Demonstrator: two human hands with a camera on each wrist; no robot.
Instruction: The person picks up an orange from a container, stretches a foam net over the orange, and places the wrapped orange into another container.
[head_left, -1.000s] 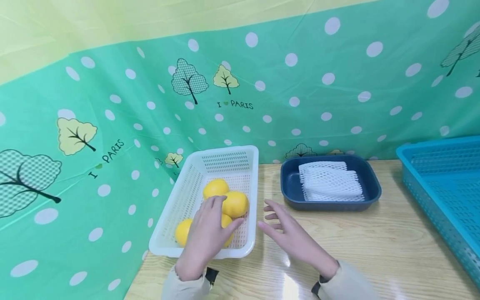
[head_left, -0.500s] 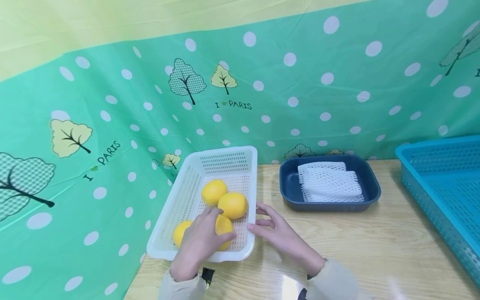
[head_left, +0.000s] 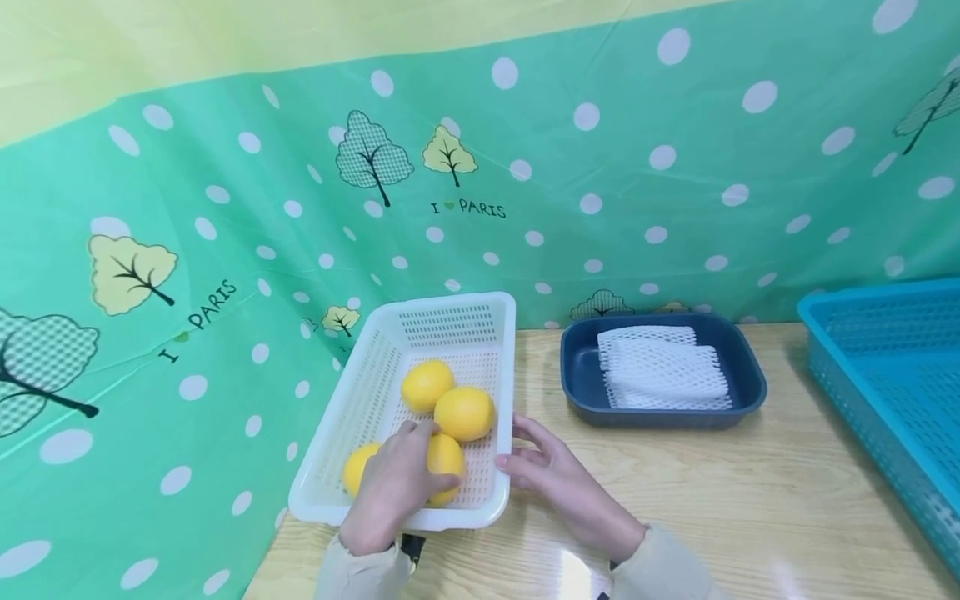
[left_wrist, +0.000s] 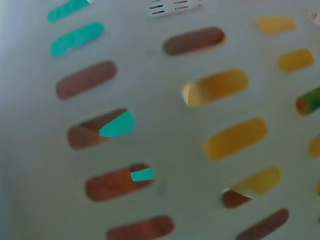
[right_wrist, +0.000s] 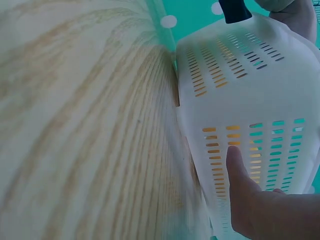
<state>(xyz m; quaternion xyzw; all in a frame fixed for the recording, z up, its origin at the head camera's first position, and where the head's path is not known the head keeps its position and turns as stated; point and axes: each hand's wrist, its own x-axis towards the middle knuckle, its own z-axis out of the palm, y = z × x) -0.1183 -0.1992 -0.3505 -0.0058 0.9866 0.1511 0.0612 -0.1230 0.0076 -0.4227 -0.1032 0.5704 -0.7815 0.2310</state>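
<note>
In the head view a white slotted basket (head_left: 345, 400) holds several yellow fruits like lemons or oranges. My left hand (head_left: 393, 479) is down inside it, fingers and thumb around the yellow fruit (head_left: 447, 458) at the near right. Another fruit (head_left: 358, 468) is partly covered by that hand; two more, including one fruit (head_left: 427, 385), lie farther back. My right hand (head_left: 551, 471) holds the basket's right rim, thumb on top. The right wrist view has one digit of this hand (right_wrist: 250, 200) against the outer wall (right_wrist: 280, 110). Slotted basket wall (left_wrist: 150, 115) fills the left wrist view.
A dark blue tray (head_left: 577, 383) with white foam net sleeves (head_left: 663, 367) stands to the right of the basket. Farther right is a large turquoise basket (head_left: 832, 358). A green patterned cloth (head_left: 540, 200) hangs behind the wooden table (head_left: 675, 492).
My right hand has moved left from beside the basket onto its rim. My left hand has lowered and closed round the near-right fruit. The white basket has shifted slightly toward me.
</note>
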